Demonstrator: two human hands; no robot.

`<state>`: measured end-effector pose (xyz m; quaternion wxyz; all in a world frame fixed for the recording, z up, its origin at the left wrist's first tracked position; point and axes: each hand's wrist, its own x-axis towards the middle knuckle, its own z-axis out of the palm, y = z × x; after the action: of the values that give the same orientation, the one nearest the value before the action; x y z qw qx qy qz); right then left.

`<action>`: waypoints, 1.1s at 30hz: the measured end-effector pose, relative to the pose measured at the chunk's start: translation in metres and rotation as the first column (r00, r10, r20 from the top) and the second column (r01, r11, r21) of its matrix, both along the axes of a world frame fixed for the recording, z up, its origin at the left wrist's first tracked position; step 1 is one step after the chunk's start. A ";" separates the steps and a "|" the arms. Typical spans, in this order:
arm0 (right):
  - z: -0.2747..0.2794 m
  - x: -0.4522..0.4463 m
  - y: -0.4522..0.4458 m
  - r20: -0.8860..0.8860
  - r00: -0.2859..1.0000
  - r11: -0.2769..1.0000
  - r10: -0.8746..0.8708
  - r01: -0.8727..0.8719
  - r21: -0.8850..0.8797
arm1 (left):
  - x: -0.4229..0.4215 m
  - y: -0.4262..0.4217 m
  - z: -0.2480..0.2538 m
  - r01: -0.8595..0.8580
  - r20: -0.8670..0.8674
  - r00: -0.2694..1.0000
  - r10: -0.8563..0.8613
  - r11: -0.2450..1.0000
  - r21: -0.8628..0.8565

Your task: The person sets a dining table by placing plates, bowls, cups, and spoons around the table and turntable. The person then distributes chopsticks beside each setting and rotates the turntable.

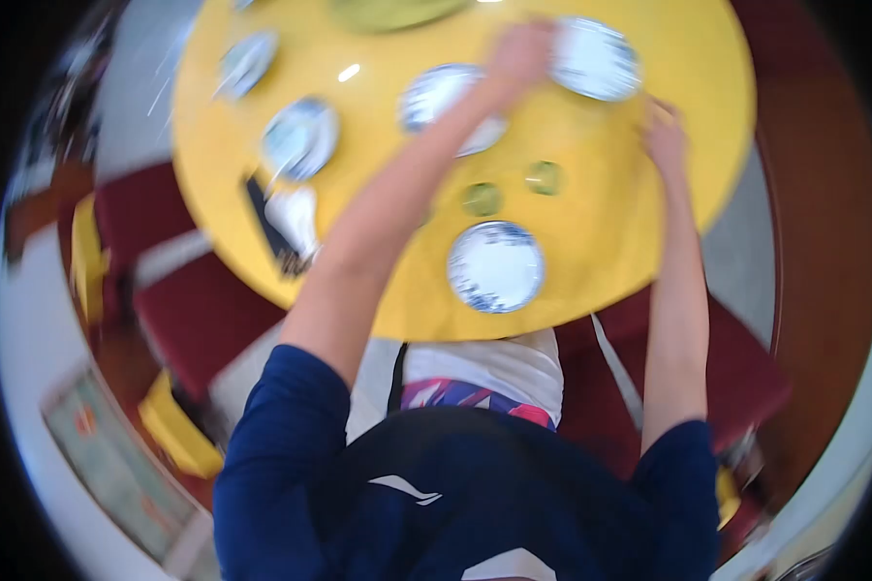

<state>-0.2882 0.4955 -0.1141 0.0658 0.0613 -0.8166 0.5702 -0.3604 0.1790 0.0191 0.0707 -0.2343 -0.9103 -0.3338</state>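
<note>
My left hand [525, 52], smeared by motion, is at the left rim of a white plate [596, 60] with a blue pattern on its edge; its fingers look closed on that rim. My right hand [665, 137] is just below the plate's lower right edge, fingers stretched toward it and apparently holding nothing. A second patterned plate [441, 95] lies partly hidden under my left forearm. Closest to my body is another such plate [497, 267]. Two small greenish glass cups [482, 198] stand between these plates.
Stacked dishes [301, 138] and more tableware [249, 64] are on the left of the round yellow table [591, 242]. A black object [269, 218] lies beside a white napkin-like item [295, 215]. A green round piece [397, 12] is at the far side. Dark red chairs [199, 320] surround the table.
</note>
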 end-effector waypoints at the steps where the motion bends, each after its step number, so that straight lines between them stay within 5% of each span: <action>1: -0.014 0.025 0.019 0.177 0.983 0.996 0.054 -0.039 -0.085 | 0.045 0.004 0.031 -0.094 0.088 0.994 0.072 0.956 0.279; 2: 0.032 0.065 -0.001 -0.047 0.997 0.772 -0.054 0.072 0.631 | 0.103 0.000 0.088 -0.182 0.319 0.943 0.099 0.954 0.240; 3: 0.128 0.106 -0.067 0.331 0.908 0.963 -0.256 0.209 0.172 | 0.148 -0.001 0.098 -0.216 0.198 0.965 0.174 0.953 0.213; 5: 0.146 0.174 -0.093 0.509 0.745 0.873 -0.431 0.202 0.443 | 0.234 -0.026 0.117 -0.213 0.295 0.949 0.112 0.917 0.337; 7: 0.115 0.252 -0.087 0.443 0.807 0.882 -0.391 0.192 0.431 | 0.308 -0.055 0.095 -0.372 0.447 0.875 0.187 0.850 0.372; 8: 0.139 0.272 -0.113 0.617 0.656 0.898 -0.434 0.264 0.352 | 0.335 -0.071 0.090 -0.523 0.551 0.788 0.274 0.770 0.365; 10: 0.144 0.314 -0.132 0.684 0.611 0.917 -0.398 0.241 0.319 | 0.385 -0.113 0.053 -0.686 0.412 0.704 0.578 0.702 0.188; 12: 0.136 0.337 -0.135 0.679 0.653 0.931 -0.337 0.125 0.342 | 0.396 -0.157 0.070 -0.885 0.397 0.443 0.804 0.463 0.048; 15: 0.143 0.330 -0.143 0.647 0.714 0.936 -0.267 0.033 0.350 | 0.403 -0.234 0.055 -0.960 0.221 0.279 0.934 0.280 0.031; 18: 0.162 0.292 -0.170 0.776 0.626 0.892 0.073 -0.390 0.231 | 0.408 -0.278 0.047 -0.956 0.097 0.289 0.952 0.293 -0.030; 20: 0.165 0.268 -0.213 0.743 0.614 0.833 0.267 -0.535 0.143 | 0.406 -0.289 0.048 -0.893 -0.016 0.309 0.951 0.284 -0.349; 21: 0.164 0.259 -0.241 0.680 0.638 0.807 0.360 -0.580 0.116 | 0.402 -0.290 0.052 -0.891 -0.014 0.322 0.946 0.298 -0.341; 23: 0.173 0.243 -0.309 0.624 0.635 0.774 0.456 -0.629 0.075 | 0.397 -0.289 0.060 -0.767 0.264 0.260 0.929 0.365 -0.527; 26: 0.169 0.230 -0.398 0.537 0.631 0.723 0.561 -0.688 0.053 | 0.390 -0.287 0.050 -0.691 0.304 0.188 0.934 0.346 -0.635; 30: 0.140 0.231 -0.447 0.438 0.688 0.724 0.578 -0.681 0.114 | 0.389 -0.290 0.029 -0.736 0.320 0.198 0.927 0.356 -0.576; 33: 0.142 0.228 -0.446 0.536 0.659 0.772 0.528 -0.635 0.019 | 0.388 -0.287 0.033 -0.704 0.310 0.269 0.912 0.406 -0.583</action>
<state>-0.0600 0.0492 0.0278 -0.3420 0.1767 -0.7947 0.4693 0.0272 -0.1084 0.0517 -0.0935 0.3816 -0.9083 -0.1437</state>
